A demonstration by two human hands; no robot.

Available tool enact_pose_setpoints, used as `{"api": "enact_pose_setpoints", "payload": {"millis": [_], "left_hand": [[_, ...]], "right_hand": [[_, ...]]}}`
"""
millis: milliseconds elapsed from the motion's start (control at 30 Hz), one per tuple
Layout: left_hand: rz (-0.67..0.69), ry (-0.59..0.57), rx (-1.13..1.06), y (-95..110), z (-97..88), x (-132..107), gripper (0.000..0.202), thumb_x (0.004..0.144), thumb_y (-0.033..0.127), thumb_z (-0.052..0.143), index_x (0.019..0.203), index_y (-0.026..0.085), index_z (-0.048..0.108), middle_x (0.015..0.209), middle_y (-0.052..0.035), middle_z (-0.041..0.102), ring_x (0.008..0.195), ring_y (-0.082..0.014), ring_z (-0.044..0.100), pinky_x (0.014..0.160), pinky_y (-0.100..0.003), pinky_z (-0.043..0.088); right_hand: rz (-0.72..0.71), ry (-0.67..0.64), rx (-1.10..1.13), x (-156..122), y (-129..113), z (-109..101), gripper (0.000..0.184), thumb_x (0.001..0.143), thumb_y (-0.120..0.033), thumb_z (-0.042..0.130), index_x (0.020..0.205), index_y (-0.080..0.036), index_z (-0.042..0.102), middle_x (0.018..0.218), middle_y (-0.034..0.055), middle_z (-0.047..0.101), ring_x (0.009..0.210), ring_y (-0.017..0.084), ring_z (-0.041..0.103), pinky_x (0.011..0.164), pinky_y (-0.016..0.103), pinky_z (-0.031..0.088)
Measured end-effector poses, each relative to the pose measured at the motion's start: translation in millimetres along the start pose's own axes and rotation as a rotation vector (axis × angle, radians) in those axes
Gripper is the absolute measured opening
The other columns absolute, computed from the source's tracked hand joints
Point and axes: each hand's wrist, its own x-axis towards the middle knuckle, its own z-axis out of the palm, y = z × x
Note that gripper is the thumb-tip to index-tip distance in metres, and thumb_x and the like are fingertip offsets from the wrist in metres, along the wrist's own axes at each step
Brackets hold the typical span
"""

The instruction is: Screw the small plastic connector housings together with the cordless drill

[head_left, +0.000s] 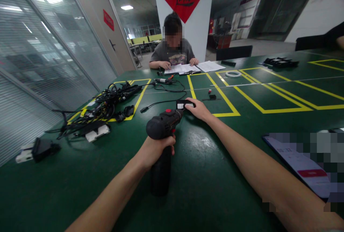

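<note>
My left hand (158,149) is wrapped round the grip of a black cordless drill (162,124) with red buttons. The drill stands over the green table, its chuck pointing forward and to the right. At the chuck's tip is a small black-and-white part (182,105). My right hand (197,108) grips this part at its right end, with the fingers closed over it. Whether the drill bit touches the part, I cannot tell.
A tangle of black cables (113,99) covers the left side of the green table (204,182). White-ended black parts (98,133) lie near it. A tablet-like screen (298,164) is at the right. Across the table, a person (173,51) sits with papers (211,66).
</note>
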Motion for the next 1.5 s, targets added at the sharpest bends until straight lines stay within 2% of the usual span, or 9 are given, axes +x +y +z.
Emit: {"api": "enact_pose_setpoints", "payload": {"millis": [667, 1100, 1500], "left_hand": [[-0.001, 0.005, 0.008, 0.1, -0.6, 0.3, 0.015, 0.065, 0.024, 0.064, 0.075, 0.015, 0.058, 0.062, 0.0002, 0.058, 0.053, -0.0132, 0.056, 0.059, -0.028, 0.041], [-0.024, 0.009, -0.018, 0.4, -0.9, -1.9, 0.014, 0.065, 0.025, 0.063, 0.074, 0.016, 0.058, 0.062, 0.0000, 0.058, 0.053, -0.0133, 0.054, 0.057, -0.028, 0.039], [-0.019, 0.012, -0.003, 0.9, -2.1, -2.8, 0.014, 0.067, 0.024, 0.063, 0.076, 0.015, 0.059, 0.063, 0.0007, 0.058, 0.055, -0.0122, 0.055, 0.059, -0.027, 0.039]], "right_hand": [[0.003, -0.008, 0.000, -0.2, -0.4, -1.0, 0.040, 0.087, -0.034, 0.060, 0.124, -0.019, 0.069, 0.122, 0.0085, 0.070, 0.107, 0.026, 0.066, 0.100, 0.039, 0.048], [-0.012, -0.010, -0.021, 1.3, 2.5, -0.3, 0.038, 0.088, -0.037, 0.060, 0.122, -0.024, 0.069, 0.120, 0.0061, 0.071, 0.108, 0.026, 0.065, 0.100, 0.039, 0.048], [-0.004, -0.013, -0.012, 0.2, 0.0, -1.1, 0.039, 0.088, -0.036, 0.061, 0.123, -0.021, 0.069, 0.121, 0.0083, 0.070, 0.108, 0.026, 0.066, 0.099, 0.039, 0.048]]}}
